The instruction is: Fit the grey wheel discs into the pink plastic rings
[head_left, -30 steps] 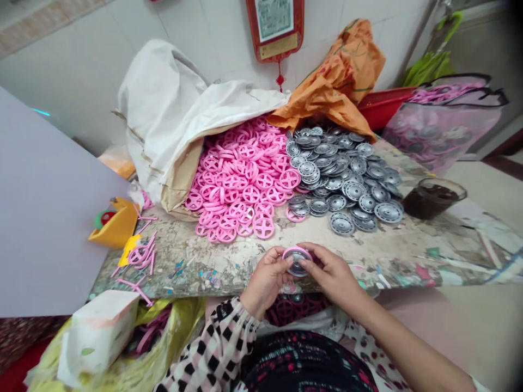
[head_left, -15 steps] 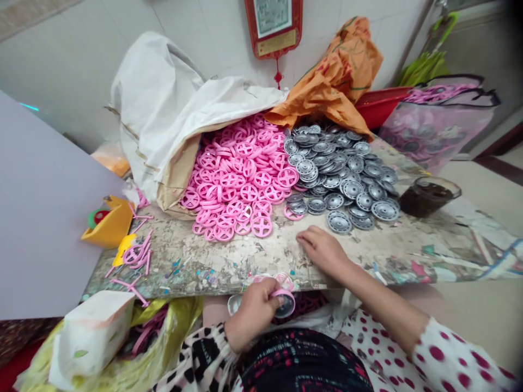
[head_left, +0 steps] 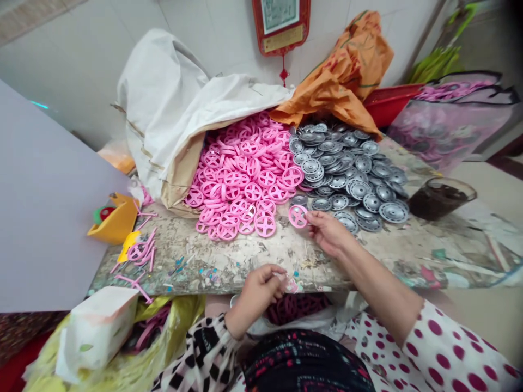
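My right hand (head_left: 329, 233) pinches the rim of a pink toy wheel (head_left: 298, 216) between thumb and fingertips, at the front of the piles. The wheel is tilted up and shows its cross spokes. My left hand (head_left: 260, 293) hovers at the table's front edge with loosely curled fingers, a gap by the thumb and nothing visible in it. Beyond the hands a heap of pink wheels (head_left: 253, 190) spills from a white sack (head_left: 163, 103). Beside it, to the right, lies a heap of grey hubcap-like discs (head_left: 359, 189). Below the edge, a bag holds pink pieces (head_left: 295, 308), partly hidden.
An orange sack (head_left: 343, 81) lies behind the grey discs. A glass of dark liquid (head_left: 441, 198) stands at the right. Pink rods (head_left: 152, 258) and a yellow holder (head_left: 116, 220) are at the left. A white box (head_left: 100, 326) sits on a yellow bag below the table.
My left hand has let go of the pink-rimmed wheel and risen slightly. My right hand has taken hold of a pink wheel that lay in front of the grey discs. The view has shifted slightly.
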The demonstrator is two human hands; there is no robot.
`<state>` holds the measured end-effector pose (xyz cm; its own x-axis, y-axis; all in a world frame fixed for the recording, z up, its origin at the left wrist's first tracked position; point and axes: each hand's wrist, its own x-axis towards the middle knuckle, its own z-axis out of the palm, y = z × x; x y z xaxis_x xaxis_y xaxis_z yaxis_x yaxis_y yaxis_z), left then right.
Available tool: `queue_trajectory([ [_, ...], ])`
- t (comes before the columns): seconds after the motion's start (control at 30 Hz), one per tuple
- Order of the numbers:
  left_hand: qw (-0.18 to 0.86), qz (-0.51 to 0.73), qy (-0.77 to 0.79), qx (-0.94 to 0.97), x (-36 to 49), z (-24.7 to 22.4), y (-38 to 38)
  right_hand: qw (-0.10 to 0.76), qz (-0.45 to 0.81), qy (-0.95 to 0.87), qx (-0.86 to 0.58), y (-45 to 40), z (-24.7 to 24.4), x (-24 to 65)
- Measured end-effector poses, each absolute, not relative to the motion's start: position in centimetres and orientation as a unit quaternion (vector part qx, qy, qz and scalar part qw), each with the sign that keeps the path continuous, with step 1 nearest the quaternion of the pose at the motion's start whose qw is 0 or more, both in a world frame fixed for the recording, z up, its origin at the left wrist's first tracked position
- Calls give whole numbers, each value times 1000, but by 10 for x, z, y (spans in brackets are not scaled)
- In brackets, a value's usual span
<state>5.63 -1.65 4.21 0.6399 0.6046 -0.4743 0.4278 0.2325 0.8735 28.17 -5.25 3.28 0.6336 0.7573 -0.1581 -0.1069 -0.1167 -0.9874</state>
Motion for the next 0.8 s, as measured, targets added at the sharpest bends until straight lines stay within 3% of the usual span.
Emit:
queue_trajectory([
  [0.17, 771, 172, 425, 443, 91, 59, -4, 654, 513, -181, -526, -83, 39, 260],
  [0.27, 811, 160, 397, 399, 102, 59, -3, 632, 566, -157, -506, -99, 36, 244],
  [0.33, 814, 144, 403, 393, 104, 54, -4, 588, 493, -203, -608, -109, 33, 245],
  [0.4, 808, 142, 421, 387, 103, 48, -4, 509, 311, -282, -752, -117, 31, 258],
  [0.47, 806, 146, 433, 377, 102, 45, -4, 370, 97, -341, -858, -123, 31, 278],
  [0.53, 809, 148, 436, 366, 101, 45, -5, 212, -21, -367, -906, -125, 32, 296],
  [0.6, 813, 146, 435, 358, 101, 47, -6, 95, -47, -387, -916, -124, 33, 307],
  [0.67, 818, 145, 434, 349, 101, 50, -7, 32, -47, -421, -905, -123, 34, 311],
  [0.8, 828, 145, 427, 335, 99, 52, -8, 32, -100, -446, -889, -127, 38, 310],
])
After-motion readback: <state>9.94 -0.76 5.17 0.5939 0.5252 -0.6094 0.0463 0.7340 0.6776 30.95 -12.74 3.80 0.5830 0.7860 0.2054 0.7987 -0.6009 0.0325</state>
